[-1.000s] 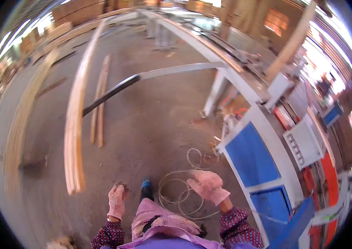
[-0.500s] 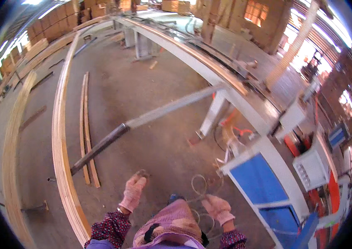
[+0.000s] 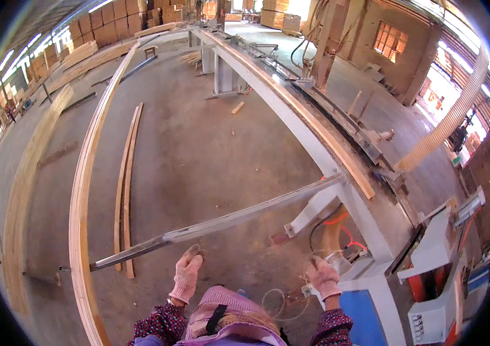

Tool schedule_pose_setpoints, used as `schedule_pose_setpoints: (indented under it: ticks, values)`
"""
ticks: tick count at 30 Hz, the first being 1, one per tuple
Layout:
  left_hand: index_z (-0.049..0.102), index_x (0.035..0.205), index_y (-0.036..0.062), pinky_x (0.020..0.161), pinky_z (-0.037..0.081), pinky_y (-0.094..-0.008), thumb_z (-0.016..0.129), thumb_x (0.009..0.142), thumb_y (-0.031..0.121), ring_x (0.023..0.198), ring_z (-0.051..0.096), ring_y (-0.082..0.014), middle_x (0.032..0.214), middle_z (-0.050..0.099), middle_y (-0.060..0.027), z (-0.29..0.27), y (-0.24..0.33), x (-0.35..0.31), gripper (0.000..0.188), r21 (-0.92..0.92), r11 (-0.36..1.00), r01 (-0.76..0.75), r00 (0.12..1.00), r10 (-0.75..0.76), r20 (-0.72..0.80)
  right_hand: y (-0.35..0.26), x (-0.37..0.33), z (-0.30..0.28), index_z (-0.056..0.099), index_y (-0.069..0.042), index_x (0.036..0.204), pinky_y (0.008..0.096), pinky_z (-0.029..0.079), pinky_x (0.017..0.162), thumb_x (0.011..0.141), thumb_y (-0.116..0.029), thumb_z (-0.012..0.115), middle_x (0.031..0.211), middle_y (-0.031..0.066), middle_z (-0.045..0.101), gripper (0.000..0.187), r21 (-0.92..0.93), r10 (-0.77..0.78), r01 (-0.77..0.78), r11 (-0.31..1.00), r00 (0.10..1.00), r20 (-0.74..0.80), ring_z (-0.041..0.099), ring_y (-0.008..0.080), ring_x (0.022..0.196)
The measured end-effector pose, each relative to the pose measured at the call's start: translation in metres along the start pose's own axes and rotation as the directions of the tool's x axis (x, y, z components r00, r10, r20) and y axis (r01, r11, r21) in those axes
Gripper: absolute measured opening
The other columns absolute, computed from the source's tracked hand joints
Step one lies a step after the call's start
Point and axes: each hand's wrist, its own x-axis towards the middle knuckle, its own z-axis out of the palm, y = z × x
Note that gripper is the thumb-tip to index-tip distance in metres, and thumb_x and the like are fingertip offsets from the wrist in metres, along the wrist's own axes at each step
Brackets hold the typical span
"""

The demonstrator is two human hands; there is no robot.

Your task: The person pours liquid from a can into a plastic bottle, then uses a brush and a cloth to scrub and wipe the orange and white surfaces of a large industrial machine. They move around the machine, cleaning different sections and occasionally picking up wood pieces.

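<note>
My left hand [image 3: 186, 275], in a pale pink work glove, is held in front of me, just below a long metal bar [image 3: 239, 218]. Its fingers are loosely bent and a little apart, and nothing shows in them. On the right, my right hand [image 3: 323, 277] wears a matching glove, beside the white and blue machine frame [image 3: 366, 305]. Its fingers are half curled, with no object seen in the grip. The bar slopes from the white rail [image 3: 291, 109] down to a stack of long wooden strips [image 3: 79, 230] at my left, and neither hand appears to touch it.
Two thin wooden strips [image 3: 122, 196] lie on the floor beyond the bar. Another long timber stack [image 3: 19, 230] lies farther left. A thin clear hose [image 3: 282, 305] loops near my right hand. A wooden strip [image 3: 337, 155] runs along the rail. A ribbed duct [image 3: 447, 135] rises at the right.
My view has shifted forward and tilted up, so the bar and rail sit lower and nearer. My right hand is now closer to the machine frame. Both hands remain apart.
</note>
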Motion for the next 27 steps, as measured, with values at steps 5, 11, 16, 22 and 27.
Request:
schedule_pose_setpoints:
  ticks: [5, 11, 16, 22, 27]
  values:
    - [0.052, 0.134, -0.0001, 0.094, 0.046, -0.0297, 0.056, 0.093, 0.008, 0.105, 0.059, -0.0147, 0.120, 0.063, -0.0076, 0.063, 0.020, 0.050, 0.042, 0.096, 0.995, 0.010, 0.994, -0.020, 0.106, 0.039, 0.073, -0.037, 0.063, -0.009, 0.116, 0.0449, 0.051, 0.082, 0.090, -0.035, 0.055, 0.110, 0.0190, 0.066, 0.038, 0.081, 0.105, -0.094, 0.992, 0.984, -0.146, 0.062, 0.0375, 0.101]
    - [0.052, 0.134, -0.0016, 0.096, 0.047, -0.0325, 0.052, 0.093, 0.006, 0.105, 0.059, -0.0170, 0.120, 0.062, -0.0090, 0.087, 0.035, 0.142, 0.041, -0.014, 0.993, -0.113, 0.979, 0.114, 0.167, 0.009, 0.162, -0.081, 0.057, -0.004, 0.124, 0.0439, 0.045, 0.095, 0.092, -0.044, 0.049, 0.119, 0.0216, 0.062, 0.052, 0.185, 0.286, -0.246, 0.951, 0.931, -0.228, 0.058, 0.0366, 0.113]
    - [0.049, 0.136, -0.0013, 0.101, 0.046, -0.0344, 0.049, 0.095, 0.006, 0.108, 0.059, -0.0183, 0.122, 0.061, -0.0104, 0.139, 0.059, 0.201, 0.042, 0.015, 0.998, -0.055, 0.966, 0.049, 0.252, 0.030, 0.213, -0.102, 0.057, -0.004, 0.122, 0.0468, 0.047, 0.091, 0.090, -0.044, 0.050, 0.117, 0.0219, 0.062, 0.052, 0.143, 0.387, -0.360, 0.922, 0.875, -0.291, 0.060, 0.0384, 0.107]
    - [0.046, 0.138, -0.0025, 0.104, 0.046, -0.0353, 0.046, 0.097, 0.003, 0.114, 0.057, -0.0190, 0.130, 0.056, -0.0112, 0.180, 0.061, 0.264, 0.041, 0.090, 0.996, -0.013, 0.924, -0.022, 0.382, 0.057, 0.297, -0.069, 0.050, -0.004, 0.133, 0.0473, 0.038, 0.102, 0.088, -0.049, 0.051, 0.134, 0.0216, 0.052, 0.063, -0.002, 0.353, -0.400, 0.917, 0.811, -0.467, 0.051, 0.0371, 0.121]
    - [0.045, 0.138, -0.0030, 0.105, 0.045, -0.0357, 0.046, 0.097, 0.002, 0.117, 0.056, -0.0189, 0.132, 0.055, -0.0118, 0.223, 0.053, 0.286, 0.041, 0.156, 0.987, 0.021, 0.904, -0.085, 0.419, 0.089, 0.346, -0.083, 0.046, 0.001, 0.136, 0.0492, 0.030, 0.108, 0.089, -0.055, 0.049, 0.143, 0.0199, 0.044, 0.074, -0.043, 0.400, -0.494, 0.868, 0.749, -0.529, 0.043, 0.0369, 0.130]
